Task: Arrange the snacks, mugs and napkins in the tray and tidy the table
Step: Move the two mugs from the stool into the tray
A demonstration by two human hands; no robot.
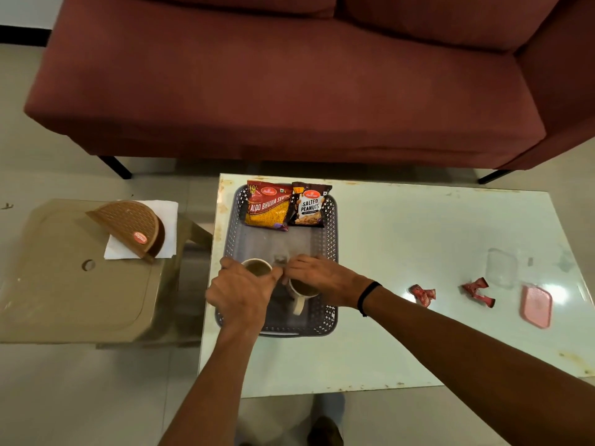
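Two beige ceramic mugs sit in the near end of the grey perforated plastic tray (331, 220): left hand (240, 292) curled round the left mug (256, 268), right hand (314, 273) fingers bent over the right mug (301, 292). Snack packets (267, 206) lean at the tray's far end. Red wrappers (422, 294) lie on the glossy white table (418, 226).

1. A home living room: a maroon sofa (289, 85) stands on a pale tiled floor (48, 397).
2. A low glossy coffee table (434, 220) sits before it.
3. A brown plastic stool (64, 284) stands just beside the table.
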